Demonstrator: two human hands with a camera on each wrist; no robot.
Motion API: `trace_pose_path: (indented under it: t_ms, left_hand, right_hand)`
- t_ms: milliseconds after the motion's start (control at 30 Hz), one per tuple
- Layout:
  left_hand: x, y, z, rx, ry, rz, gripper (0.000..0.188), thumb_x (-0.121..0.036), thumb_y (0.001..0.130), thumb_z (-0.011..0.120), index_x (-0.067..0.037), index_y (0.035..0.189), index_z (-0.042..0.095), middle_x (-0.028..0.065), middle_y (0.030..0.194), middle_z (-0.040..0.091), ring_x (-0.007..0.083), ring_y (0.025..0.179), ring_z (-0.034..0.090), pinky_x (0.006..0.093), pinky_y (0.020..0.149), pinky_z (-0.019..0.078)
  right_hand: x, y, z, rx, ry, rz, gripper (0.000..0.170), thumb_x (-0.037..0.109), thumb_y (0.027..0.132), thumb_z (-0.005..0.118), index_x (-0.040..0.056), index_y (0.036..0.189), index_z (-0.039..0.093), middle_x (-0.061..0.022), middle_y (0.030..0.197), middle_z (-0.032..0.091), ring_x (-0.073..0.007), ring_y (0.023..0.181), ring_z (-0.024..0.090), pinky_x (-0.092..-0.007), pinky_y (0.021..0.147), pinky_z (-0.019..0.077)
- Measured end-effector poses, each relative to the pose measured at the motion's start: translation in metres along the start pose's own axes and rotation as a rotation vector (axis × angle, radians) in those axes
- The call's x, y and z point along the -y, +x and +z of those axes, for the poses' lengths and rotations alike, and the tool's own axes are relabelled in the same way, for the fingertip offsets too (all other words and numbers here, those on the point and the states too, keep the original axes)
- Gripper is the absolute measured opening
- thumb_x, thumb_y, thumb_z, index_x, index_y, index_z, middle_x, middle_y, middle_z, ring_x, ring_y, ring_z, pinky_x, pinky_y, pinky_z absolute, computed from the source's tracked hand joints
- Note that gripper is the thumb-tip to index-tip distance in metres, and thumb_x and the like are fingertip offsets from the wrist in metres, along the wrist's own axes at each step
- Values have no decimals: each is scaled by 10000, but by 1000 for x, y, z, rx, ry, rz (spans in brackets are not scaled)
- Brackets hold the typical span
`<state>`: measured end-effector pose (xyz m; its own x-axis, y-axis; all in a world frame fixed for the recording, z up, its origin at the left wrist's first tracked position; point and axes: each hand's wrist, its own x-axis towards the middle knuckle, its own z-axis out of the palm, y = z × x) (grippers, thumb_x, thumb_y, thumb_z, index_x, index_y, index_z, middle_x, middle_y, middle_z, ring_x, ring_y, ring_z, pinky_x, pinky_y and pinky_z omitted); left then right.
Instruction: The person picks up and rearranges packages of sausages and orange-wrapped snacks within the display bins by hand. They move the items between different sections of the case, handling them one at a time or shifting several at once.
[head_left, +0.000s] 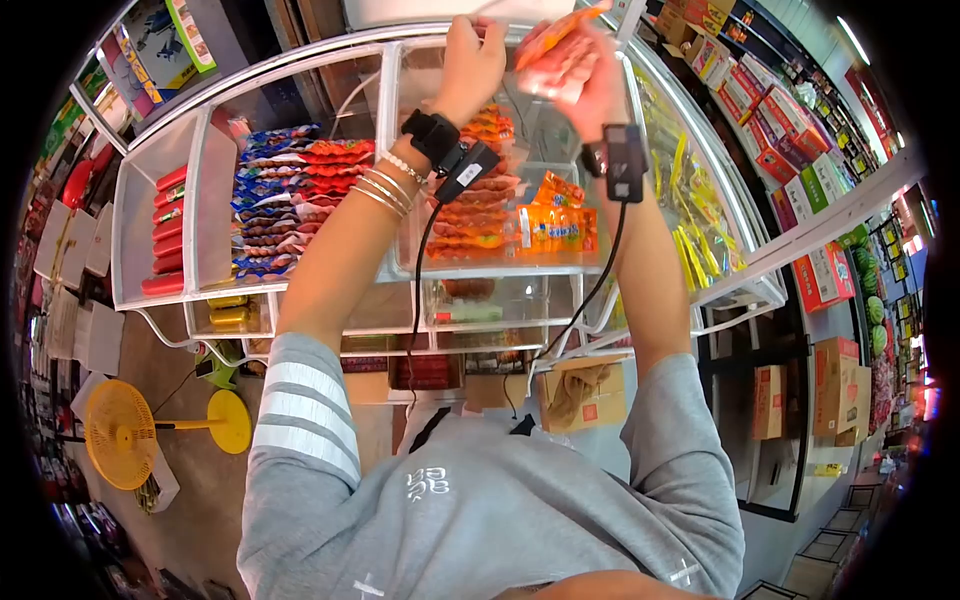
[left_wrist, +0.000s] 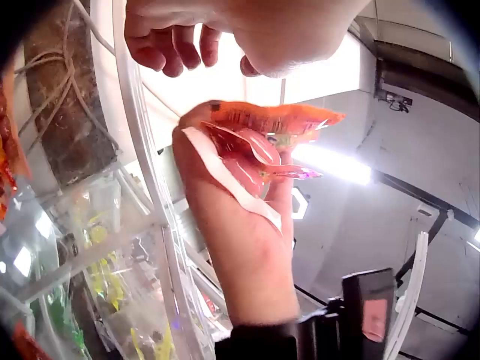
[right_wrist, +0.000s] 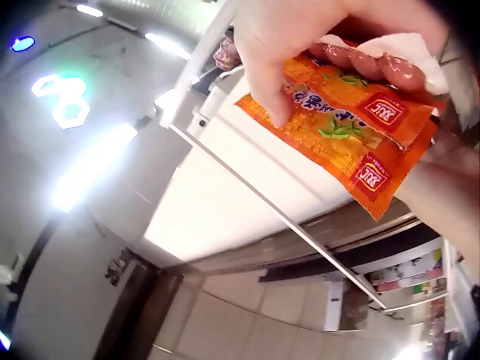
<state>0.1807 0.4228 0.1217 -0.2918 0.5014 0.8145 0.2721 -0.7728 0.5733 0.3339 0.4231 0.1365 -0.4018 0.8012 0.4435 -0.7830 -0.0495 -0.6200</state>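
Orange packets of reddish sausages (right_wrist: 337,112) are gripped in my right hand (head_left: 585,85), the thumb lying across their printed front in the right wrist view. A white strip (left_wrist: 225,176) runs along the packets' edge against the palm. My left hand (head_left: 474,65) is to the left of the right hand, above the case's far rim, its fingers bent; in the left wrist view nothing shows in its fingers (left_wrist: 184,45). Below the hands, rows of orange packets (head_left: 480,215) lie in the case, beside flat orange pouches (head_left: 555,228).
The white-framed case (head_left: 392,150) also holds blue and red packets (head_left: 300,190), red tubes (head_left: 168,230) and yellow packets (head_left: 690,200). A yellow fan (head_left: 122,435) stands at the lower left. Boxes (head_left: 785,125) line the right side, and a carton (head_left: 590,395) sits under the case.
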Motion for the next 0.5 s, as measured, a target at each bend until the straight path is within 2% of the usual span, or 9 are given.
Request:
trace_pose_path:
  t_ms: [33, 100, 133, 167, 233, 267, 333, 400, 500]
  left_hand:
    - [-8, -3, 0, 7, -1, -13, 299, -223, 822, 563, 59, 908, 516, 200, 814, 586, 310, 758, 584, 360, 699, 465]
    - [-20, -10, -2, 360, 185, -89, 324, -250, 830, 547, 64, 906, 534, 222, 816, 602, 312, 778, 601, 363, 695, 471]
    - [-23, -18, -2, 589, 366, -83, 282, -262, 877, 515, -16, 1012, 547, 126, 820, 588, 223, 768, 598, 329, 714, 469]
    - [-20, -28, -2, 599, 362, -83, 282, -262, 877, 515, -16, 1012, 547, 126, 820, 588, 223, 768, 598, 329, 714, 469]
    - [-17, -50, -1, 1281, 548, 122, 319, -322, 816, 538, -34, 930, 615, 165, 877, 634, 316, 812, 606, 392, 711, 477]
    - [-21, -60, -1, 1288, 542, 124, 319, -322, 816, 538, -34, 930, 615, 165, 877, 634, 316, 812, 606, 392, 711, 477]
    - [-51, -75, -2, 1620, 597, -115, 347, -365, 803, 540, -74, 964, 638, 139, 876, 640, 304, 816, 606, 394, 717, 477]
    - [-54, -76, 5, 1722, 692, -86, 392, -375, 823, 533, -58, 1045, 598, 134, 958, 629, 294, 852, 605, 375, 756, 475]
    - [-48, -78, 5, 1798, 798, -34, 454, -377, 844, 521, -46, 1154, 551, 127, 1056, 614, 283, 909, 601, 361, 803, 472]
  right_hand:
    - [12, -5, 4, -66, -47, -71, 365, 289, 845, 542, 25, 1094, 505, -162, 1072, 578, -303, 1000, 572, -450, 873, 459]
    - [23, 1, 11, -222, 500, -182, 297, 396, 833, 580, 128, 716, 530, -11, 650, 529, -170, 648, 545, -311, 622, 470]
    - [26, -6, 5, -12, 289, -153, 371, 510, 813, 573, 139, 822, 568, -57, 767, 598, -254, 792, 586, -397, 701, 493]
    - [30, -8, 2, -20, 290, -160, 371, 510, 813, 573, 139, 822, 568, -57, 767, 598, -254, 792, 586, -397, 701, 493]
    - [39, -9, 5, -32, 210, -310, 389, 523, 819, 552, 134, 829, 561, -109, 788, 601, -301, 768, 584, -453, 693, 484]
    - [41, -10, 5, -6, 160, -284, 399, 511, 813, 557, 114, 843, 559, -141, 795, 599, -326, 751, 582, -464, 692, 485]
    - [44, -9, 1, 17, 189, -212, 393, 495, 809, 563, 104, 843, 557, -153, 797, 597, -331, 749, 582, -473, 691, 483]
    - [44, -14, 3, 104, 145, -118, 372, 430, 794, 570, 59, 810, 543, -139, 773, 581, -331, 741, 583, -439, 696, 491]
    - [37, -23, 30, -96, 434, -313, 373, 412, 794, 561, 41, 763, 528, -110, 732, 554, -296, 672, 574, -363, 665, 493]
